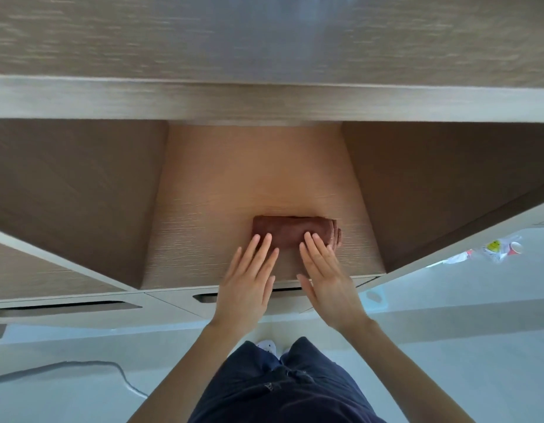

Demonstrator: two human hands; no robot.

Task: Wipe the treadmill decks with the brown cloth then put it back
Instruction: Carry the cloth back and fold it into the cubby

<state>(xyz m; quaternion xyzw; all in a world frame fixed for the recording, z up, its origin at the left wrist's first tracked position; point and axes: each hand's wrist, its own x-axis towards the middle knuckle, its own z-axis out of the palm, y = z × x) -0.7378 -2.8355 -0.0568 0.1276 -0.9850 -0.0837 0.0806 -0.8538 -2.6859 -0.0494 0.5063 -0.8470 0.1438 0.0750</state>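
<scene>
Cloth (290, 228) folded thick, lies on shelf (258, 178), toward front. Left hand (249, 279) and right hand (328, 279) flat, fingers (308, 239) straight, tips on cloth's near edge, gripping nothing. Likely light, soft, floppy. Pinch whole stack at both ends, else folds spill.

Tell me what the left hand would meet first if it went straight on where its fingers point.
The folded brown cloth: the left hand has its straight fingers at the cloth's near edge on the shelf. Whether they touch it or hover just over it is unclear.
</scene>
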